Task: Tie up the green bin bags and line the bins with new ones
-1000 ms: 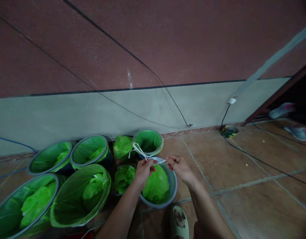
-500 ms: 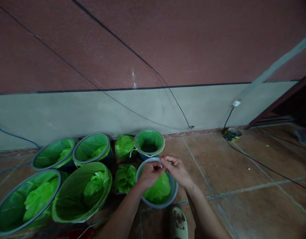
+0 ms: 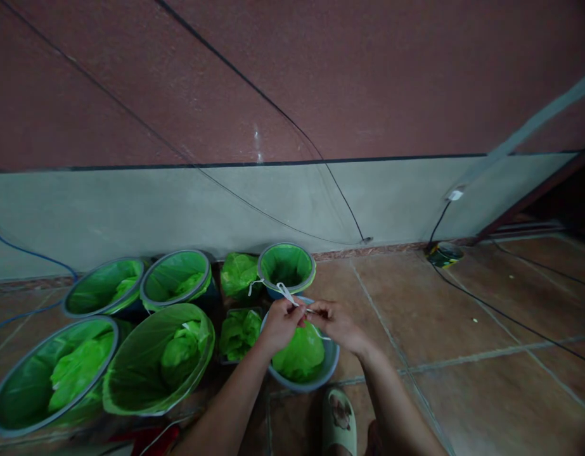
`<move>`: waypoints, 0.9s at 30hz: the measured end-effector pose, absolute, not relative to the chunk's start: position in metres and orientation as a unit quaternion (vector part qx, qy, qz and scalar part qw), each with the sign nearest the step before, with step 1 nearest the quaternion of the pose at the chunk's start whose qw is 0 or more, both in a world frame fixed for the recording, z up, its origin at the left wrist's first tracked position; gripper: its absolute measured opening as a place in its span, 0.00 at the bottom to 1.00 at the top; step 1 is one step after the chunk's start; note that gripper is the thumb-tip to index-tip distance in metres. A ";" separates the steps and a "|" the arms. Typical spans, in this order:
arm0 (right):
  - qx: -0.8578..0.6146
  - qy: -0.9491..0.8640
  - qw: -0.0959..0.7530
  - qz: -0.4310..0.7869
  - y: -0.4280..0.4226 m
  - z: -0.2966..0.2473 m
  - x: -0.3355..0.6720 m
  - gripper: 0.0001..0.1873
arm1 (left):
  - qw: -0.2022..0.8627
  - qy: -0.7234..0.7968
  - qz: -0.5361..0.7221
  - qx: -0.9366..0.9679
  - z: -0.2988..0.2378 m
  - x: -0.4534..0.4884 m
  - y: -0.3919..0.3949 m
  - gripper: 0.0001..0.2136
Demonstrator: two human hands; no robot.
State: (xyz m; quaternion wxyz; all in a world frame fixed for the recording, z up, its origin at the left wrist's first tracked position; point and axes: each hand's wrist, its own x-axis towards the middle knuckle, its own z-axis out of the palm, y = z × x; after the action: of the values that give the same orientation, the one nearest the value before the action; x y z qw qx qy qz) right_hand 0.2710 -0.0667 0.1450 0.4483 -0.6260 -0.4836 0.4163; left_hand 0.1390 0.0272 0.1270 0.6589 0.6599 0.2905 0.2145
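Observation:
My left hand [image 3: 283, 326] and my right hand [image 3: 337, 323] meet above a grey-blue basin [image 3: 334, 364]. Both pinch a thin white string [image 3: 286, 291]; one loop of it sticks up over my left fingers and another part hangs below my right fingers. Beneath my hands, a bright green mesh bag [image 3: 299, 354] sits bunched in the basin, its upper part hidden by my fingers. Whether the string is joined to this bag I cannot tell. Just behind the basin stands a bucket [image 3: 315, 265] lined with green mesh.
Several green-lined tubs [image 3: 114, 342] fill the floor at left. A small crate [image 3: 232, 361] of green mesh and a green bundle [image 3: 237, 275] lie beside the basin. A black cable [image 3: 511, 335] crosses the tiles at right, past a dark can [image 3: 445, 254]. My slipper [image 3: 340, 421] is below.
The white string now shows clearly as a loop above my left fingers and a strand under my right. My hands stay close together over the basin; the view has shifted slightly.

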 end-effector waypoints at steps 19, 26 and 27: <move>-0.650 -0.435 0.416 0.464 -0.073 0.152 0.273 0.13 | 0.727 0.372 0.246 0.523 0.140 0.135 0.028 0.11; -0.636 -0.481 0.379 0.470 -0.077 0.145 0.276 0.12 | 0.658 0.369 0.262 0.602 0.144 0.135 0.029 0.04; -0.638 -0.482 0.373 0.471 -0.077 0.144 0.276 0.12 | 0.650 0.369 0.265 0.609 0.144 0.135 0.029 0.03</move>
State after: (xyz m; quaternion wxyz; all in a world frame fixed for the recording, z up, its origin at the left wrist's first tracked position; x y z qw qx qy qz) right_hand 0.2756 -0.0771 0.1440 0.3734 -0.6377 -0.4818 0.4709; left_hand 0.1352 0.0292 0.1438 0.6497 0.6094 0.3693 0.2649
